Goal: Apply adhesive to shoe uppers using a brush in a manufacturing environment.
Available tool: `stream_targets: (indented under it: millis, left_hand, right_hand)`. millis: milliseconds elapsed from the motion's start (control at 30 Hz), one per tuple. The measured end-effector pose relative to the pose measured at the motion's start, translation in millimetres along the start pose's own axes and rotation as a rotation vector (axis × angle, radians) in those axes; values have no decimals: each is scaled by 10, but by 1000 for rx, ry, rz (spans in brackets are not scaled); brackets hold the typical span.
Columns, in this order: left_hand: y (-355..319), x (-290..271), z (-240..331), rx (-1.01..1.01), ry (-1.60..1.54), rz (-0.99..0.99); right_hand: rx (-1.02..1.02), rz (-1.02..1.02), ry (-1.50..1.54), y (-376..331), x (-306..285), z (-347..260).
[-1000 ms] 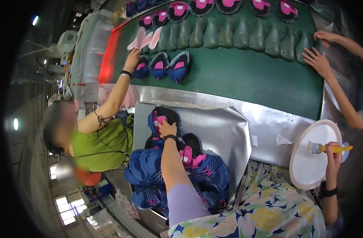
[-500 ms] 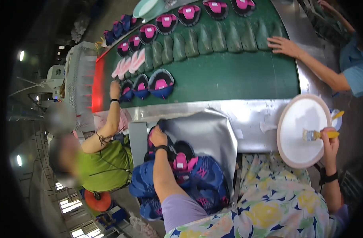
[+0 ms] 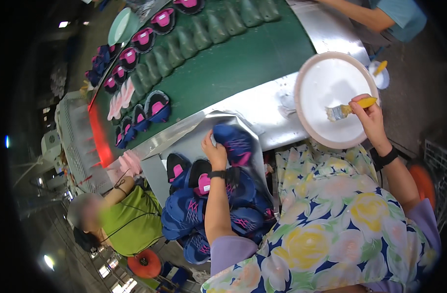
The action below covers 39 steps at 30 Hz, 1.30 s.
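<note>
My left hand (image 3: 213, 150) is closed on the edge of a navy shoe upper (image 3: 234, 142) with pink lacing. It is held above a metal-lined bin (image 3: 157, 168) heaped with similar blue and pink uppers (image 3: 184, 207). Over at the right, my right hand (image 3: 371, 122) grips a flat brush (image 3: 339, 113) by its yellow handle. Its bristles sit over the white inside of a round basin (image 3: 298, 97) with a pale pinkish rim. How deep the bristles reach into the white contents I cannot tell.
A green conveyor belt (image 3: 223, 68) carries a row of dark green lasts (image 3: 187, 44) and several shoe uppers (image 3: 157, 106). One co-worker in green (image 3: 133, 219) sits at left; another in light blue (image 3: 402, 19) is at upper right. A small tub with a yellow-handled tool (image 3: 380, 68) stands beyond the basin.
The view has swung, tilting the belt. My left hand has lifted a shoe upper and turned it over, outer side up. My right hand still holds the brush over the basin.
</note>
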State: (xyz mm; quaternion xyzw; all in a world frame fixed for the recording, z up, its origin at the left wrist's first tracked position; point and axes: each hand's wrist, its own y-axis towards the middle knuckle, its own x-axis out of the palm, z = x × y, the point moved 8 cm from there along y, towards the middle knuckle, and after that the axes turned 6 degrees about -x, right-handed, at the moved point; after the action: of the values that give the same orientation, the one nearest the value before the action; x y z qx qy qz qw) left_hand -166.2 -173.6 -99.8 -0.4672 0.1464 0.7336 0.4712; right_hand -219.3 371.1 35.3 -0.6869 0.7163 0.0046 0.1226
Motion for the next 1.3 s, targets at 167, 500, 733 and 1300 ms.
stream_targets:
  millis: [167,500,733,1300]
  left_hand:
    - [-827,78,820,689,301,-487]
    - [49,-283,744,288,-26,-159]
    - [131,-536,1285,-22,-738,-623]
    - [-651,332,2657,672,-227,-542]
  right_hand:
    - [-83,98,-141,-36,-210,20]
    - [-521,-507,-456,-9,854,-209]
    - [-519,-272,-462,325,60,-323]
    - [-321,144,-70,347,-560,-877]
